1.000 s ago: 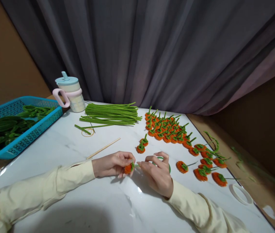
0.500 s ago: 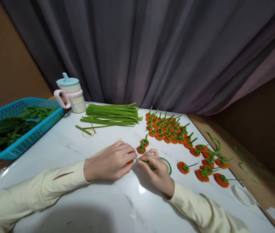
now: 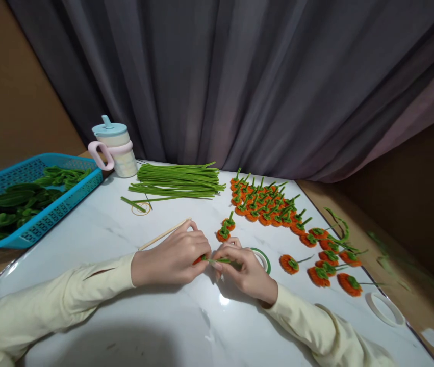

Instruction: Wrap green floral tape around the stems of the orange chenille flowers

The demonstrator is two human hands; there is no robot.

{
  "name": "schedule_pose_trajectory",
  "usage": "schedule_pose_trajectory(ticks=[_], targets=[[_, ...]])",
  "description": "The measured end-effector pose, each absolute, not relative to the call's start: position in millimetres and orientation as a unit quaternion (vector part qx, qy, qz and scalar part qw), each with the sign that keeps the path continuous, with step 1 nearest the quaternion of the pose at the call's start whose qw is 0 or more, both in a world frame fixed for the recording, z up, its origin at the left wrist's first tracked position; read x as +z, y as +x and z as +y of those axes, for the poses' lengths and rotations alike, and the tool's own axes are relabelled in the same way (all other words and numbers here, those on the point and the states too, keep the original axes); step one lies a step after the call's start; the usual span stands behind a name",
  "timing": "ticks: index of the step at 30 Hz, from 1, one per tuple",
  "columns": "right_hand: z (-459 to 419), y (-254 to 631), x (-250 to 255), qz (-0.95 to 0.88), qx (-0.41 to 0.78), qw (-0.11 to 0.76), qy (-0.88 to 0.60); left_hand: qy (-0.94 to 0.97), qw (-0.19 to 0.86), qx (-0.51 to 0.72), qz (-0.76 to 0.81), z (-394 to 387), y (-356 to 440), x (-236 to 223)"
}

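Between the fingers of my left hand [image 3: 174, 255], a small orange pipe-cleaner flower [image 3: 198, 260] is gripped, mostly covered. Its green stem [image 3: 222, 260] points right, into the pinch of my right hand [image 3: 247, 270]. Whether a strip of tape is also in that pinch is too small to tell. A roll of green tape [image 3: 266, 261] lies just behind my right hand, partly hidden by it. Two finished-looking flowers [image 3: 223, 233] stand stem-up beyond my fingertips. A thin wooden stick [image 3: 163, 235] lies beside my left hand.
Green pipe cleaners [image 3: 178, 178] lie bundled at the back, near a lidded cup [image 3: 119, 153]. A blue basket [image 3: 64, 204] of green leaves stands left. Rows of orange flowers [image 3: 264, 219] fill the back right; loose ones and a white ring [image 3: 385, 309] lie along the right edge.
My left hand has drawn slightly left and my right fingers have shifted along the stem, so more green shows between the hands. The left index finger is now raised more.
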State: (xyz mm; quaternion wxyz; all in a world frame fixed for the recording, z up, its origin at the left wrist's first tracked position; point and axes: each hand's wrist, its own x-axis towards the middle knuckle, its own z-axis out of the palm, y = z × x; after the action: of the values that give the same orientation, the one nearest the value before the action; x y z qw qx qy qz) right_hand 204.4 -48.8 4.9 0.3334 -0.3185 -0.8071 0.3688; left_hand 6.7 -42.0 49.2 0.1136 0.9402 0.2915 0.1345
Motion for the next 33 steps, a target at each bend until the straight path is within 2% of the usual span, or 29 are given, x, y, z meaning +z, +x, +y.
schedule_pose_trajectory(ticks=[4, 7, 10, 15, 19, 24, 30, 33], targets=[[-48.8, 204.1, 8.1, -0.813, 0.375, 0.323, -0.306, 0.925, 0.163, 0.129, 0.318, -44.0, 7.8, 51.4], [-50.3, 203.8, 8.3, -0.832, 0.329, 0.329, -0.302, 0.91, 0.207, 0.118, 0.338, -43.3, 8.5, 52.4], [-51.4, 203.9, 7.1, -0.87, 0.222, 0.353, -0.264, 0.881, 0.275, 0.101, 0.371, -39.4, 7.7, 50.6], [-52.7, 206.1, 4.1, -0.915, 0.013, 0.369, -0.163, 0.78, 0.471, 0.081, 0.404, -29.6, 4.0, 46.7], [-54.9, 208.1, 2.7, -0.918, -0.087, 0.369, -0.116, 0.693, 0.603, 0.059, 0.391, -24.2, 2.1, 49.9], [-56.8, 207.2, 1.5, -0.914, -0.087, 0.376, -0.127, 0.629, 0.677, 0.043, 0.38, -20.3, 2.1, 47.5], [-55.8, 207.4, 0.2, -0.914, -0.063, 0.376, -0.137, 0.593, 0.712, 0.048, 0.374, -18.7, 2.0, 36.8], [-55.7, 208.1, -1.6, -0.913, -0.052, 0.379, -0.142, 0.617, 0.687, 0.039, 0.382, -20.8, 2.6, 38.8]])
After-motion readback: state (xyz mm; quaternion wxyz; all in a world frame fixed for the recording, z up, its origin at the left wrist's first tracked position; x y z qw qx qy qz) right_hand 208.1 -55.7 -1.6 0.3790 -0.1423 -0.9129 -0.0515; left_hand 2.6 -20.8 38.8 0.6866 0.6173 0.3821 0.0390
